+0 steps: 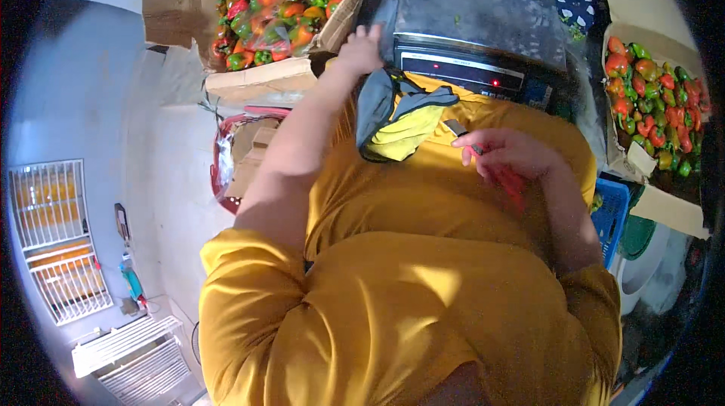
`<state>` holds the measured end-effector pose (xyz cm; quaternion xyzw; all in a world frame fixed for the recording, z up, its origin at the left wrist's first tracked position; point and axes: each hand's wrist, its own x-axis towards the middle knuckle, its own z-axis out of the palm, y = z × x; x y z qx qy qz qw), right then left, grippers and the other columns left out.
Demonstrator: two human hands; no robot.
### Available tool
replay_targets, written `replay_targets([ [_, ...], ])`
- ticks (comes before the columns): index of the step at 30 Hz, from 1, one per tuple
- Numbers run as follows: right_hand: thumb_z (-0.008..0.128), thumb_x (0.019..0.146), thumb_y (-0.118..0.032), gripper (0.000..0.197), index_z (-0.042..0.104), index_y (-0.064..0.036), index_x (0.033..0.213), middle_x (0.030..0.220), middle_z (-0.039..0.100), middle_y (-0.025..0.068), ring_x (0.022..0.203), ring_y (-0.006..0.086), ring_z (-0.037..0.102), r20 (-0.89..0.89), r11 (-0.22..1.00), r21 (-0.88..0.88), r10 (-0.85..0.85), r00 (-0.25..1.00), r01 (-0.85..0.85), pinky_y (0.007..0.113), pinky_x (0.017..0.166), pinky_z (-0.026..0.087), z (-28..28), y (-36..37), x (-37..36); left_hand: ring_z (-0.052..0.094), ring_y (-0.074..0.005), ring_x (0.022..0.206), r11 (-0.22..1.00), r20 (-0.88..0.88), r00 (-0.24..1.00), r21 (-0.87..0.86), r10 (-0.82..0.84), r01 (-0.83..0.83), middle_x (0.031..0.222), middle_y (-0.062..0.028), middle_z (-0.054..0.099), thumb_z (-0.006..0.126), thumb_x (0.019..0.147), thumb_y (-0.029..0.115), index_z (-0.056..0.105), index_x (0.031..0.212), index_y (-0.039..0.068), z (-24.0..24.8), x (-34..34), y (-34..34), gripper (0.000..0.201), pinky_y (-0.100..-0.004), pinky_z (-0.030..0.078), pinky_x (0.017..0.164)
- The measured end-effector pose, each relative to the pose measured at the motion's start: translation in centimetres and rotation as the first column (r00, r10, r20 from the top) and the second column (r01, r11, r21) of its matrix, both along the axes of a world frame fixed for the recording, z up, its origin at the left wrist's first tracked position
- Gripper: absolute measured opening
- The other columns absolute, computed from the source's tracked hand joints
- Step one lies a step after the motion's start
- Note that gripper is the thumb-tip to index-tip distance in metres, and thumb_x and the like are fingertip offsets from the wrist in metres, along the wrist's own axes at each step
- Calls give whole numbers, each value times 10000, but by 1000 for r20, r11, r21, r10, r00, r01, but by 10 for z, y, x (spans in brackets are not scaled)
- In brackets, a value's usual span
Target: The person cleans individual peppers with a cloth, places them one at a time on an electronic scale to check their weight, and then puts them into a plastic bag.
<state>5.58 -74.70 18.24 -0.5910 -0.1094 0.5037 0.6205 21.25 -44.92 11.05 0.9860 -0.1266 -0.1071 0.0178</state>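
My left hand (pixel 361 51) reaches forward, fingers spread and nothing seen in them, between a cardboard box of peppers (pixel 260 77) and a digital scale (pixel 468 66). Its fingertips are beside clear plastic (pixel 385 17) at the scale's edge; I cannot tell whether they touch. Over my lap, my right hand (pixel 517 154) is closed on a small red-handled tool (pixel 456 128) with a short, dark metal end pointing up and left. Its red part below the hand is blurred. A grey and yellow piece of fabric (pixel 404 130) rests on my lap between the hands.
Red and green peppers (pixel 283 17) fill the left box. Another open cardboard box (pixel 683 213) of peppers stands at the right, with a blue plastic basket (pixel 610 217) below it. A red-rimmed container (pixel 219 157) holding cardboard is left of my forearm.
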Motion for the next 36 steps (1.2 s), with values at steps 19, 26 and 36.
replay_targets([
  [19, 510, 853, -205, 417, 446, -74, 1244, 1020, 495, 72, 743, 124, 517, 148, 869, 83, -495, 857, 488, 257, 666, 474, -9, 22, 25, 549, -113, 582, 237, -249, 907, -910, 340, -339, 671, -68, 597, 512, 855, 176, 571, 970, -7, 111, -76, 17, 224, -249, 443, 536],
  [26, 783, 556, -255, 871, 334, -91, 1284, 1227, 346, 183, 1097, 373, 425, 985, 815, 142, -175, 5, 562, 417, 932, 383, 43, 68, 33, 503, -79, 538, 23, -422, 896, -903, 135, -429, 693, -28, 571, 522, 835, 145, 571, 929, -6, 160, -117, -19, 184, -203, 379, 467],
  [36, 449, 904, -159, 214, 586, 5, 905, 803, 606, 16, 729, 84, 546, -25, 611, 508, -694, 719, 607, 240, 686, 427, -7, 46, 40, 569, -179, 935, -280, -576, 816, -776, -52, -565, 991, -58, 614, 446, 889, 386, 550, 1063, 45, 129, -90, -57, 396, -347, 433, 828],
])
